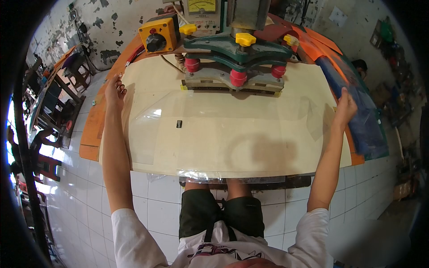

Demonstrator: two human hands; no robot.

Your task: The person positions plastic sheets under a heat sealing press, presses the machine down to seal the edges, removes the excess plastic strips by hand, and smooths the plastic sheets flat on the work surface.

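A broad cream sheet (250, 147) covers the worktable, with clear plastic film (147, 114) lying over part of it. Beside its left edge, my left hand (115, 93) has its fingers curled in a pinch; what they hold, if anything, is too small to name. On the far right, my right hand (346, 109) is closed at the near edge of a blue plastic sheet (364, 120), which hangs over the table side and looks smeared by motion. A small black rectangular piece (179, 123) rests left of centre on the cream sheet.
A press head (237, 49) with red cushions and yellow knobs stands over the sheet's back. Left of it sits a yellow control box (158, 35) with a black dial, near a panel meter (201, 9). Orange plastic sheets (313, 42) lie at back right.
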